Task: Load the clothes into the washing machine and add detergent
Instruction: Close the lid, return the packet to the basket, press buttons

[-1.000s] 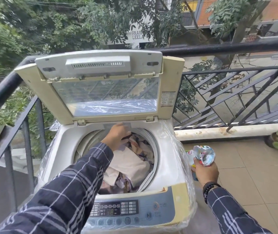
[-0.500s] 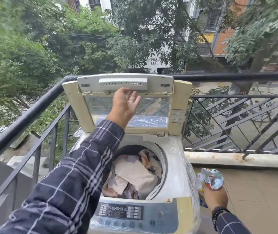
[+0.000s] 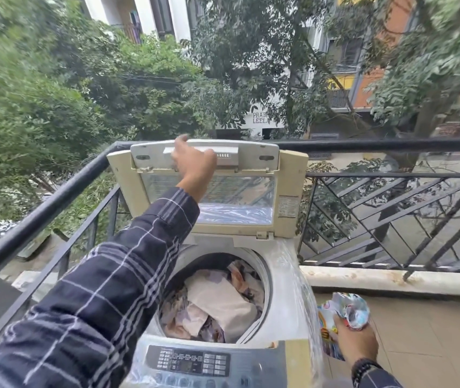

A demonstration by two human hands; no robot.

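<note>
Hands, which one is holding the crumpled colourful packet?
The right hand, low beside the washing machine, grips the packet. The left hand is raised instead, gripping the top edge of the raised lid.

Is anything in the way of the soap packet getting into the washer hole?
Nothing visible does. The cream plastic lid stands raised, gripped by the left hand, leaving the round drum opening uncovered. The crumpled colourful packet in the right hand only has to rise over the washer's rim.
</note>
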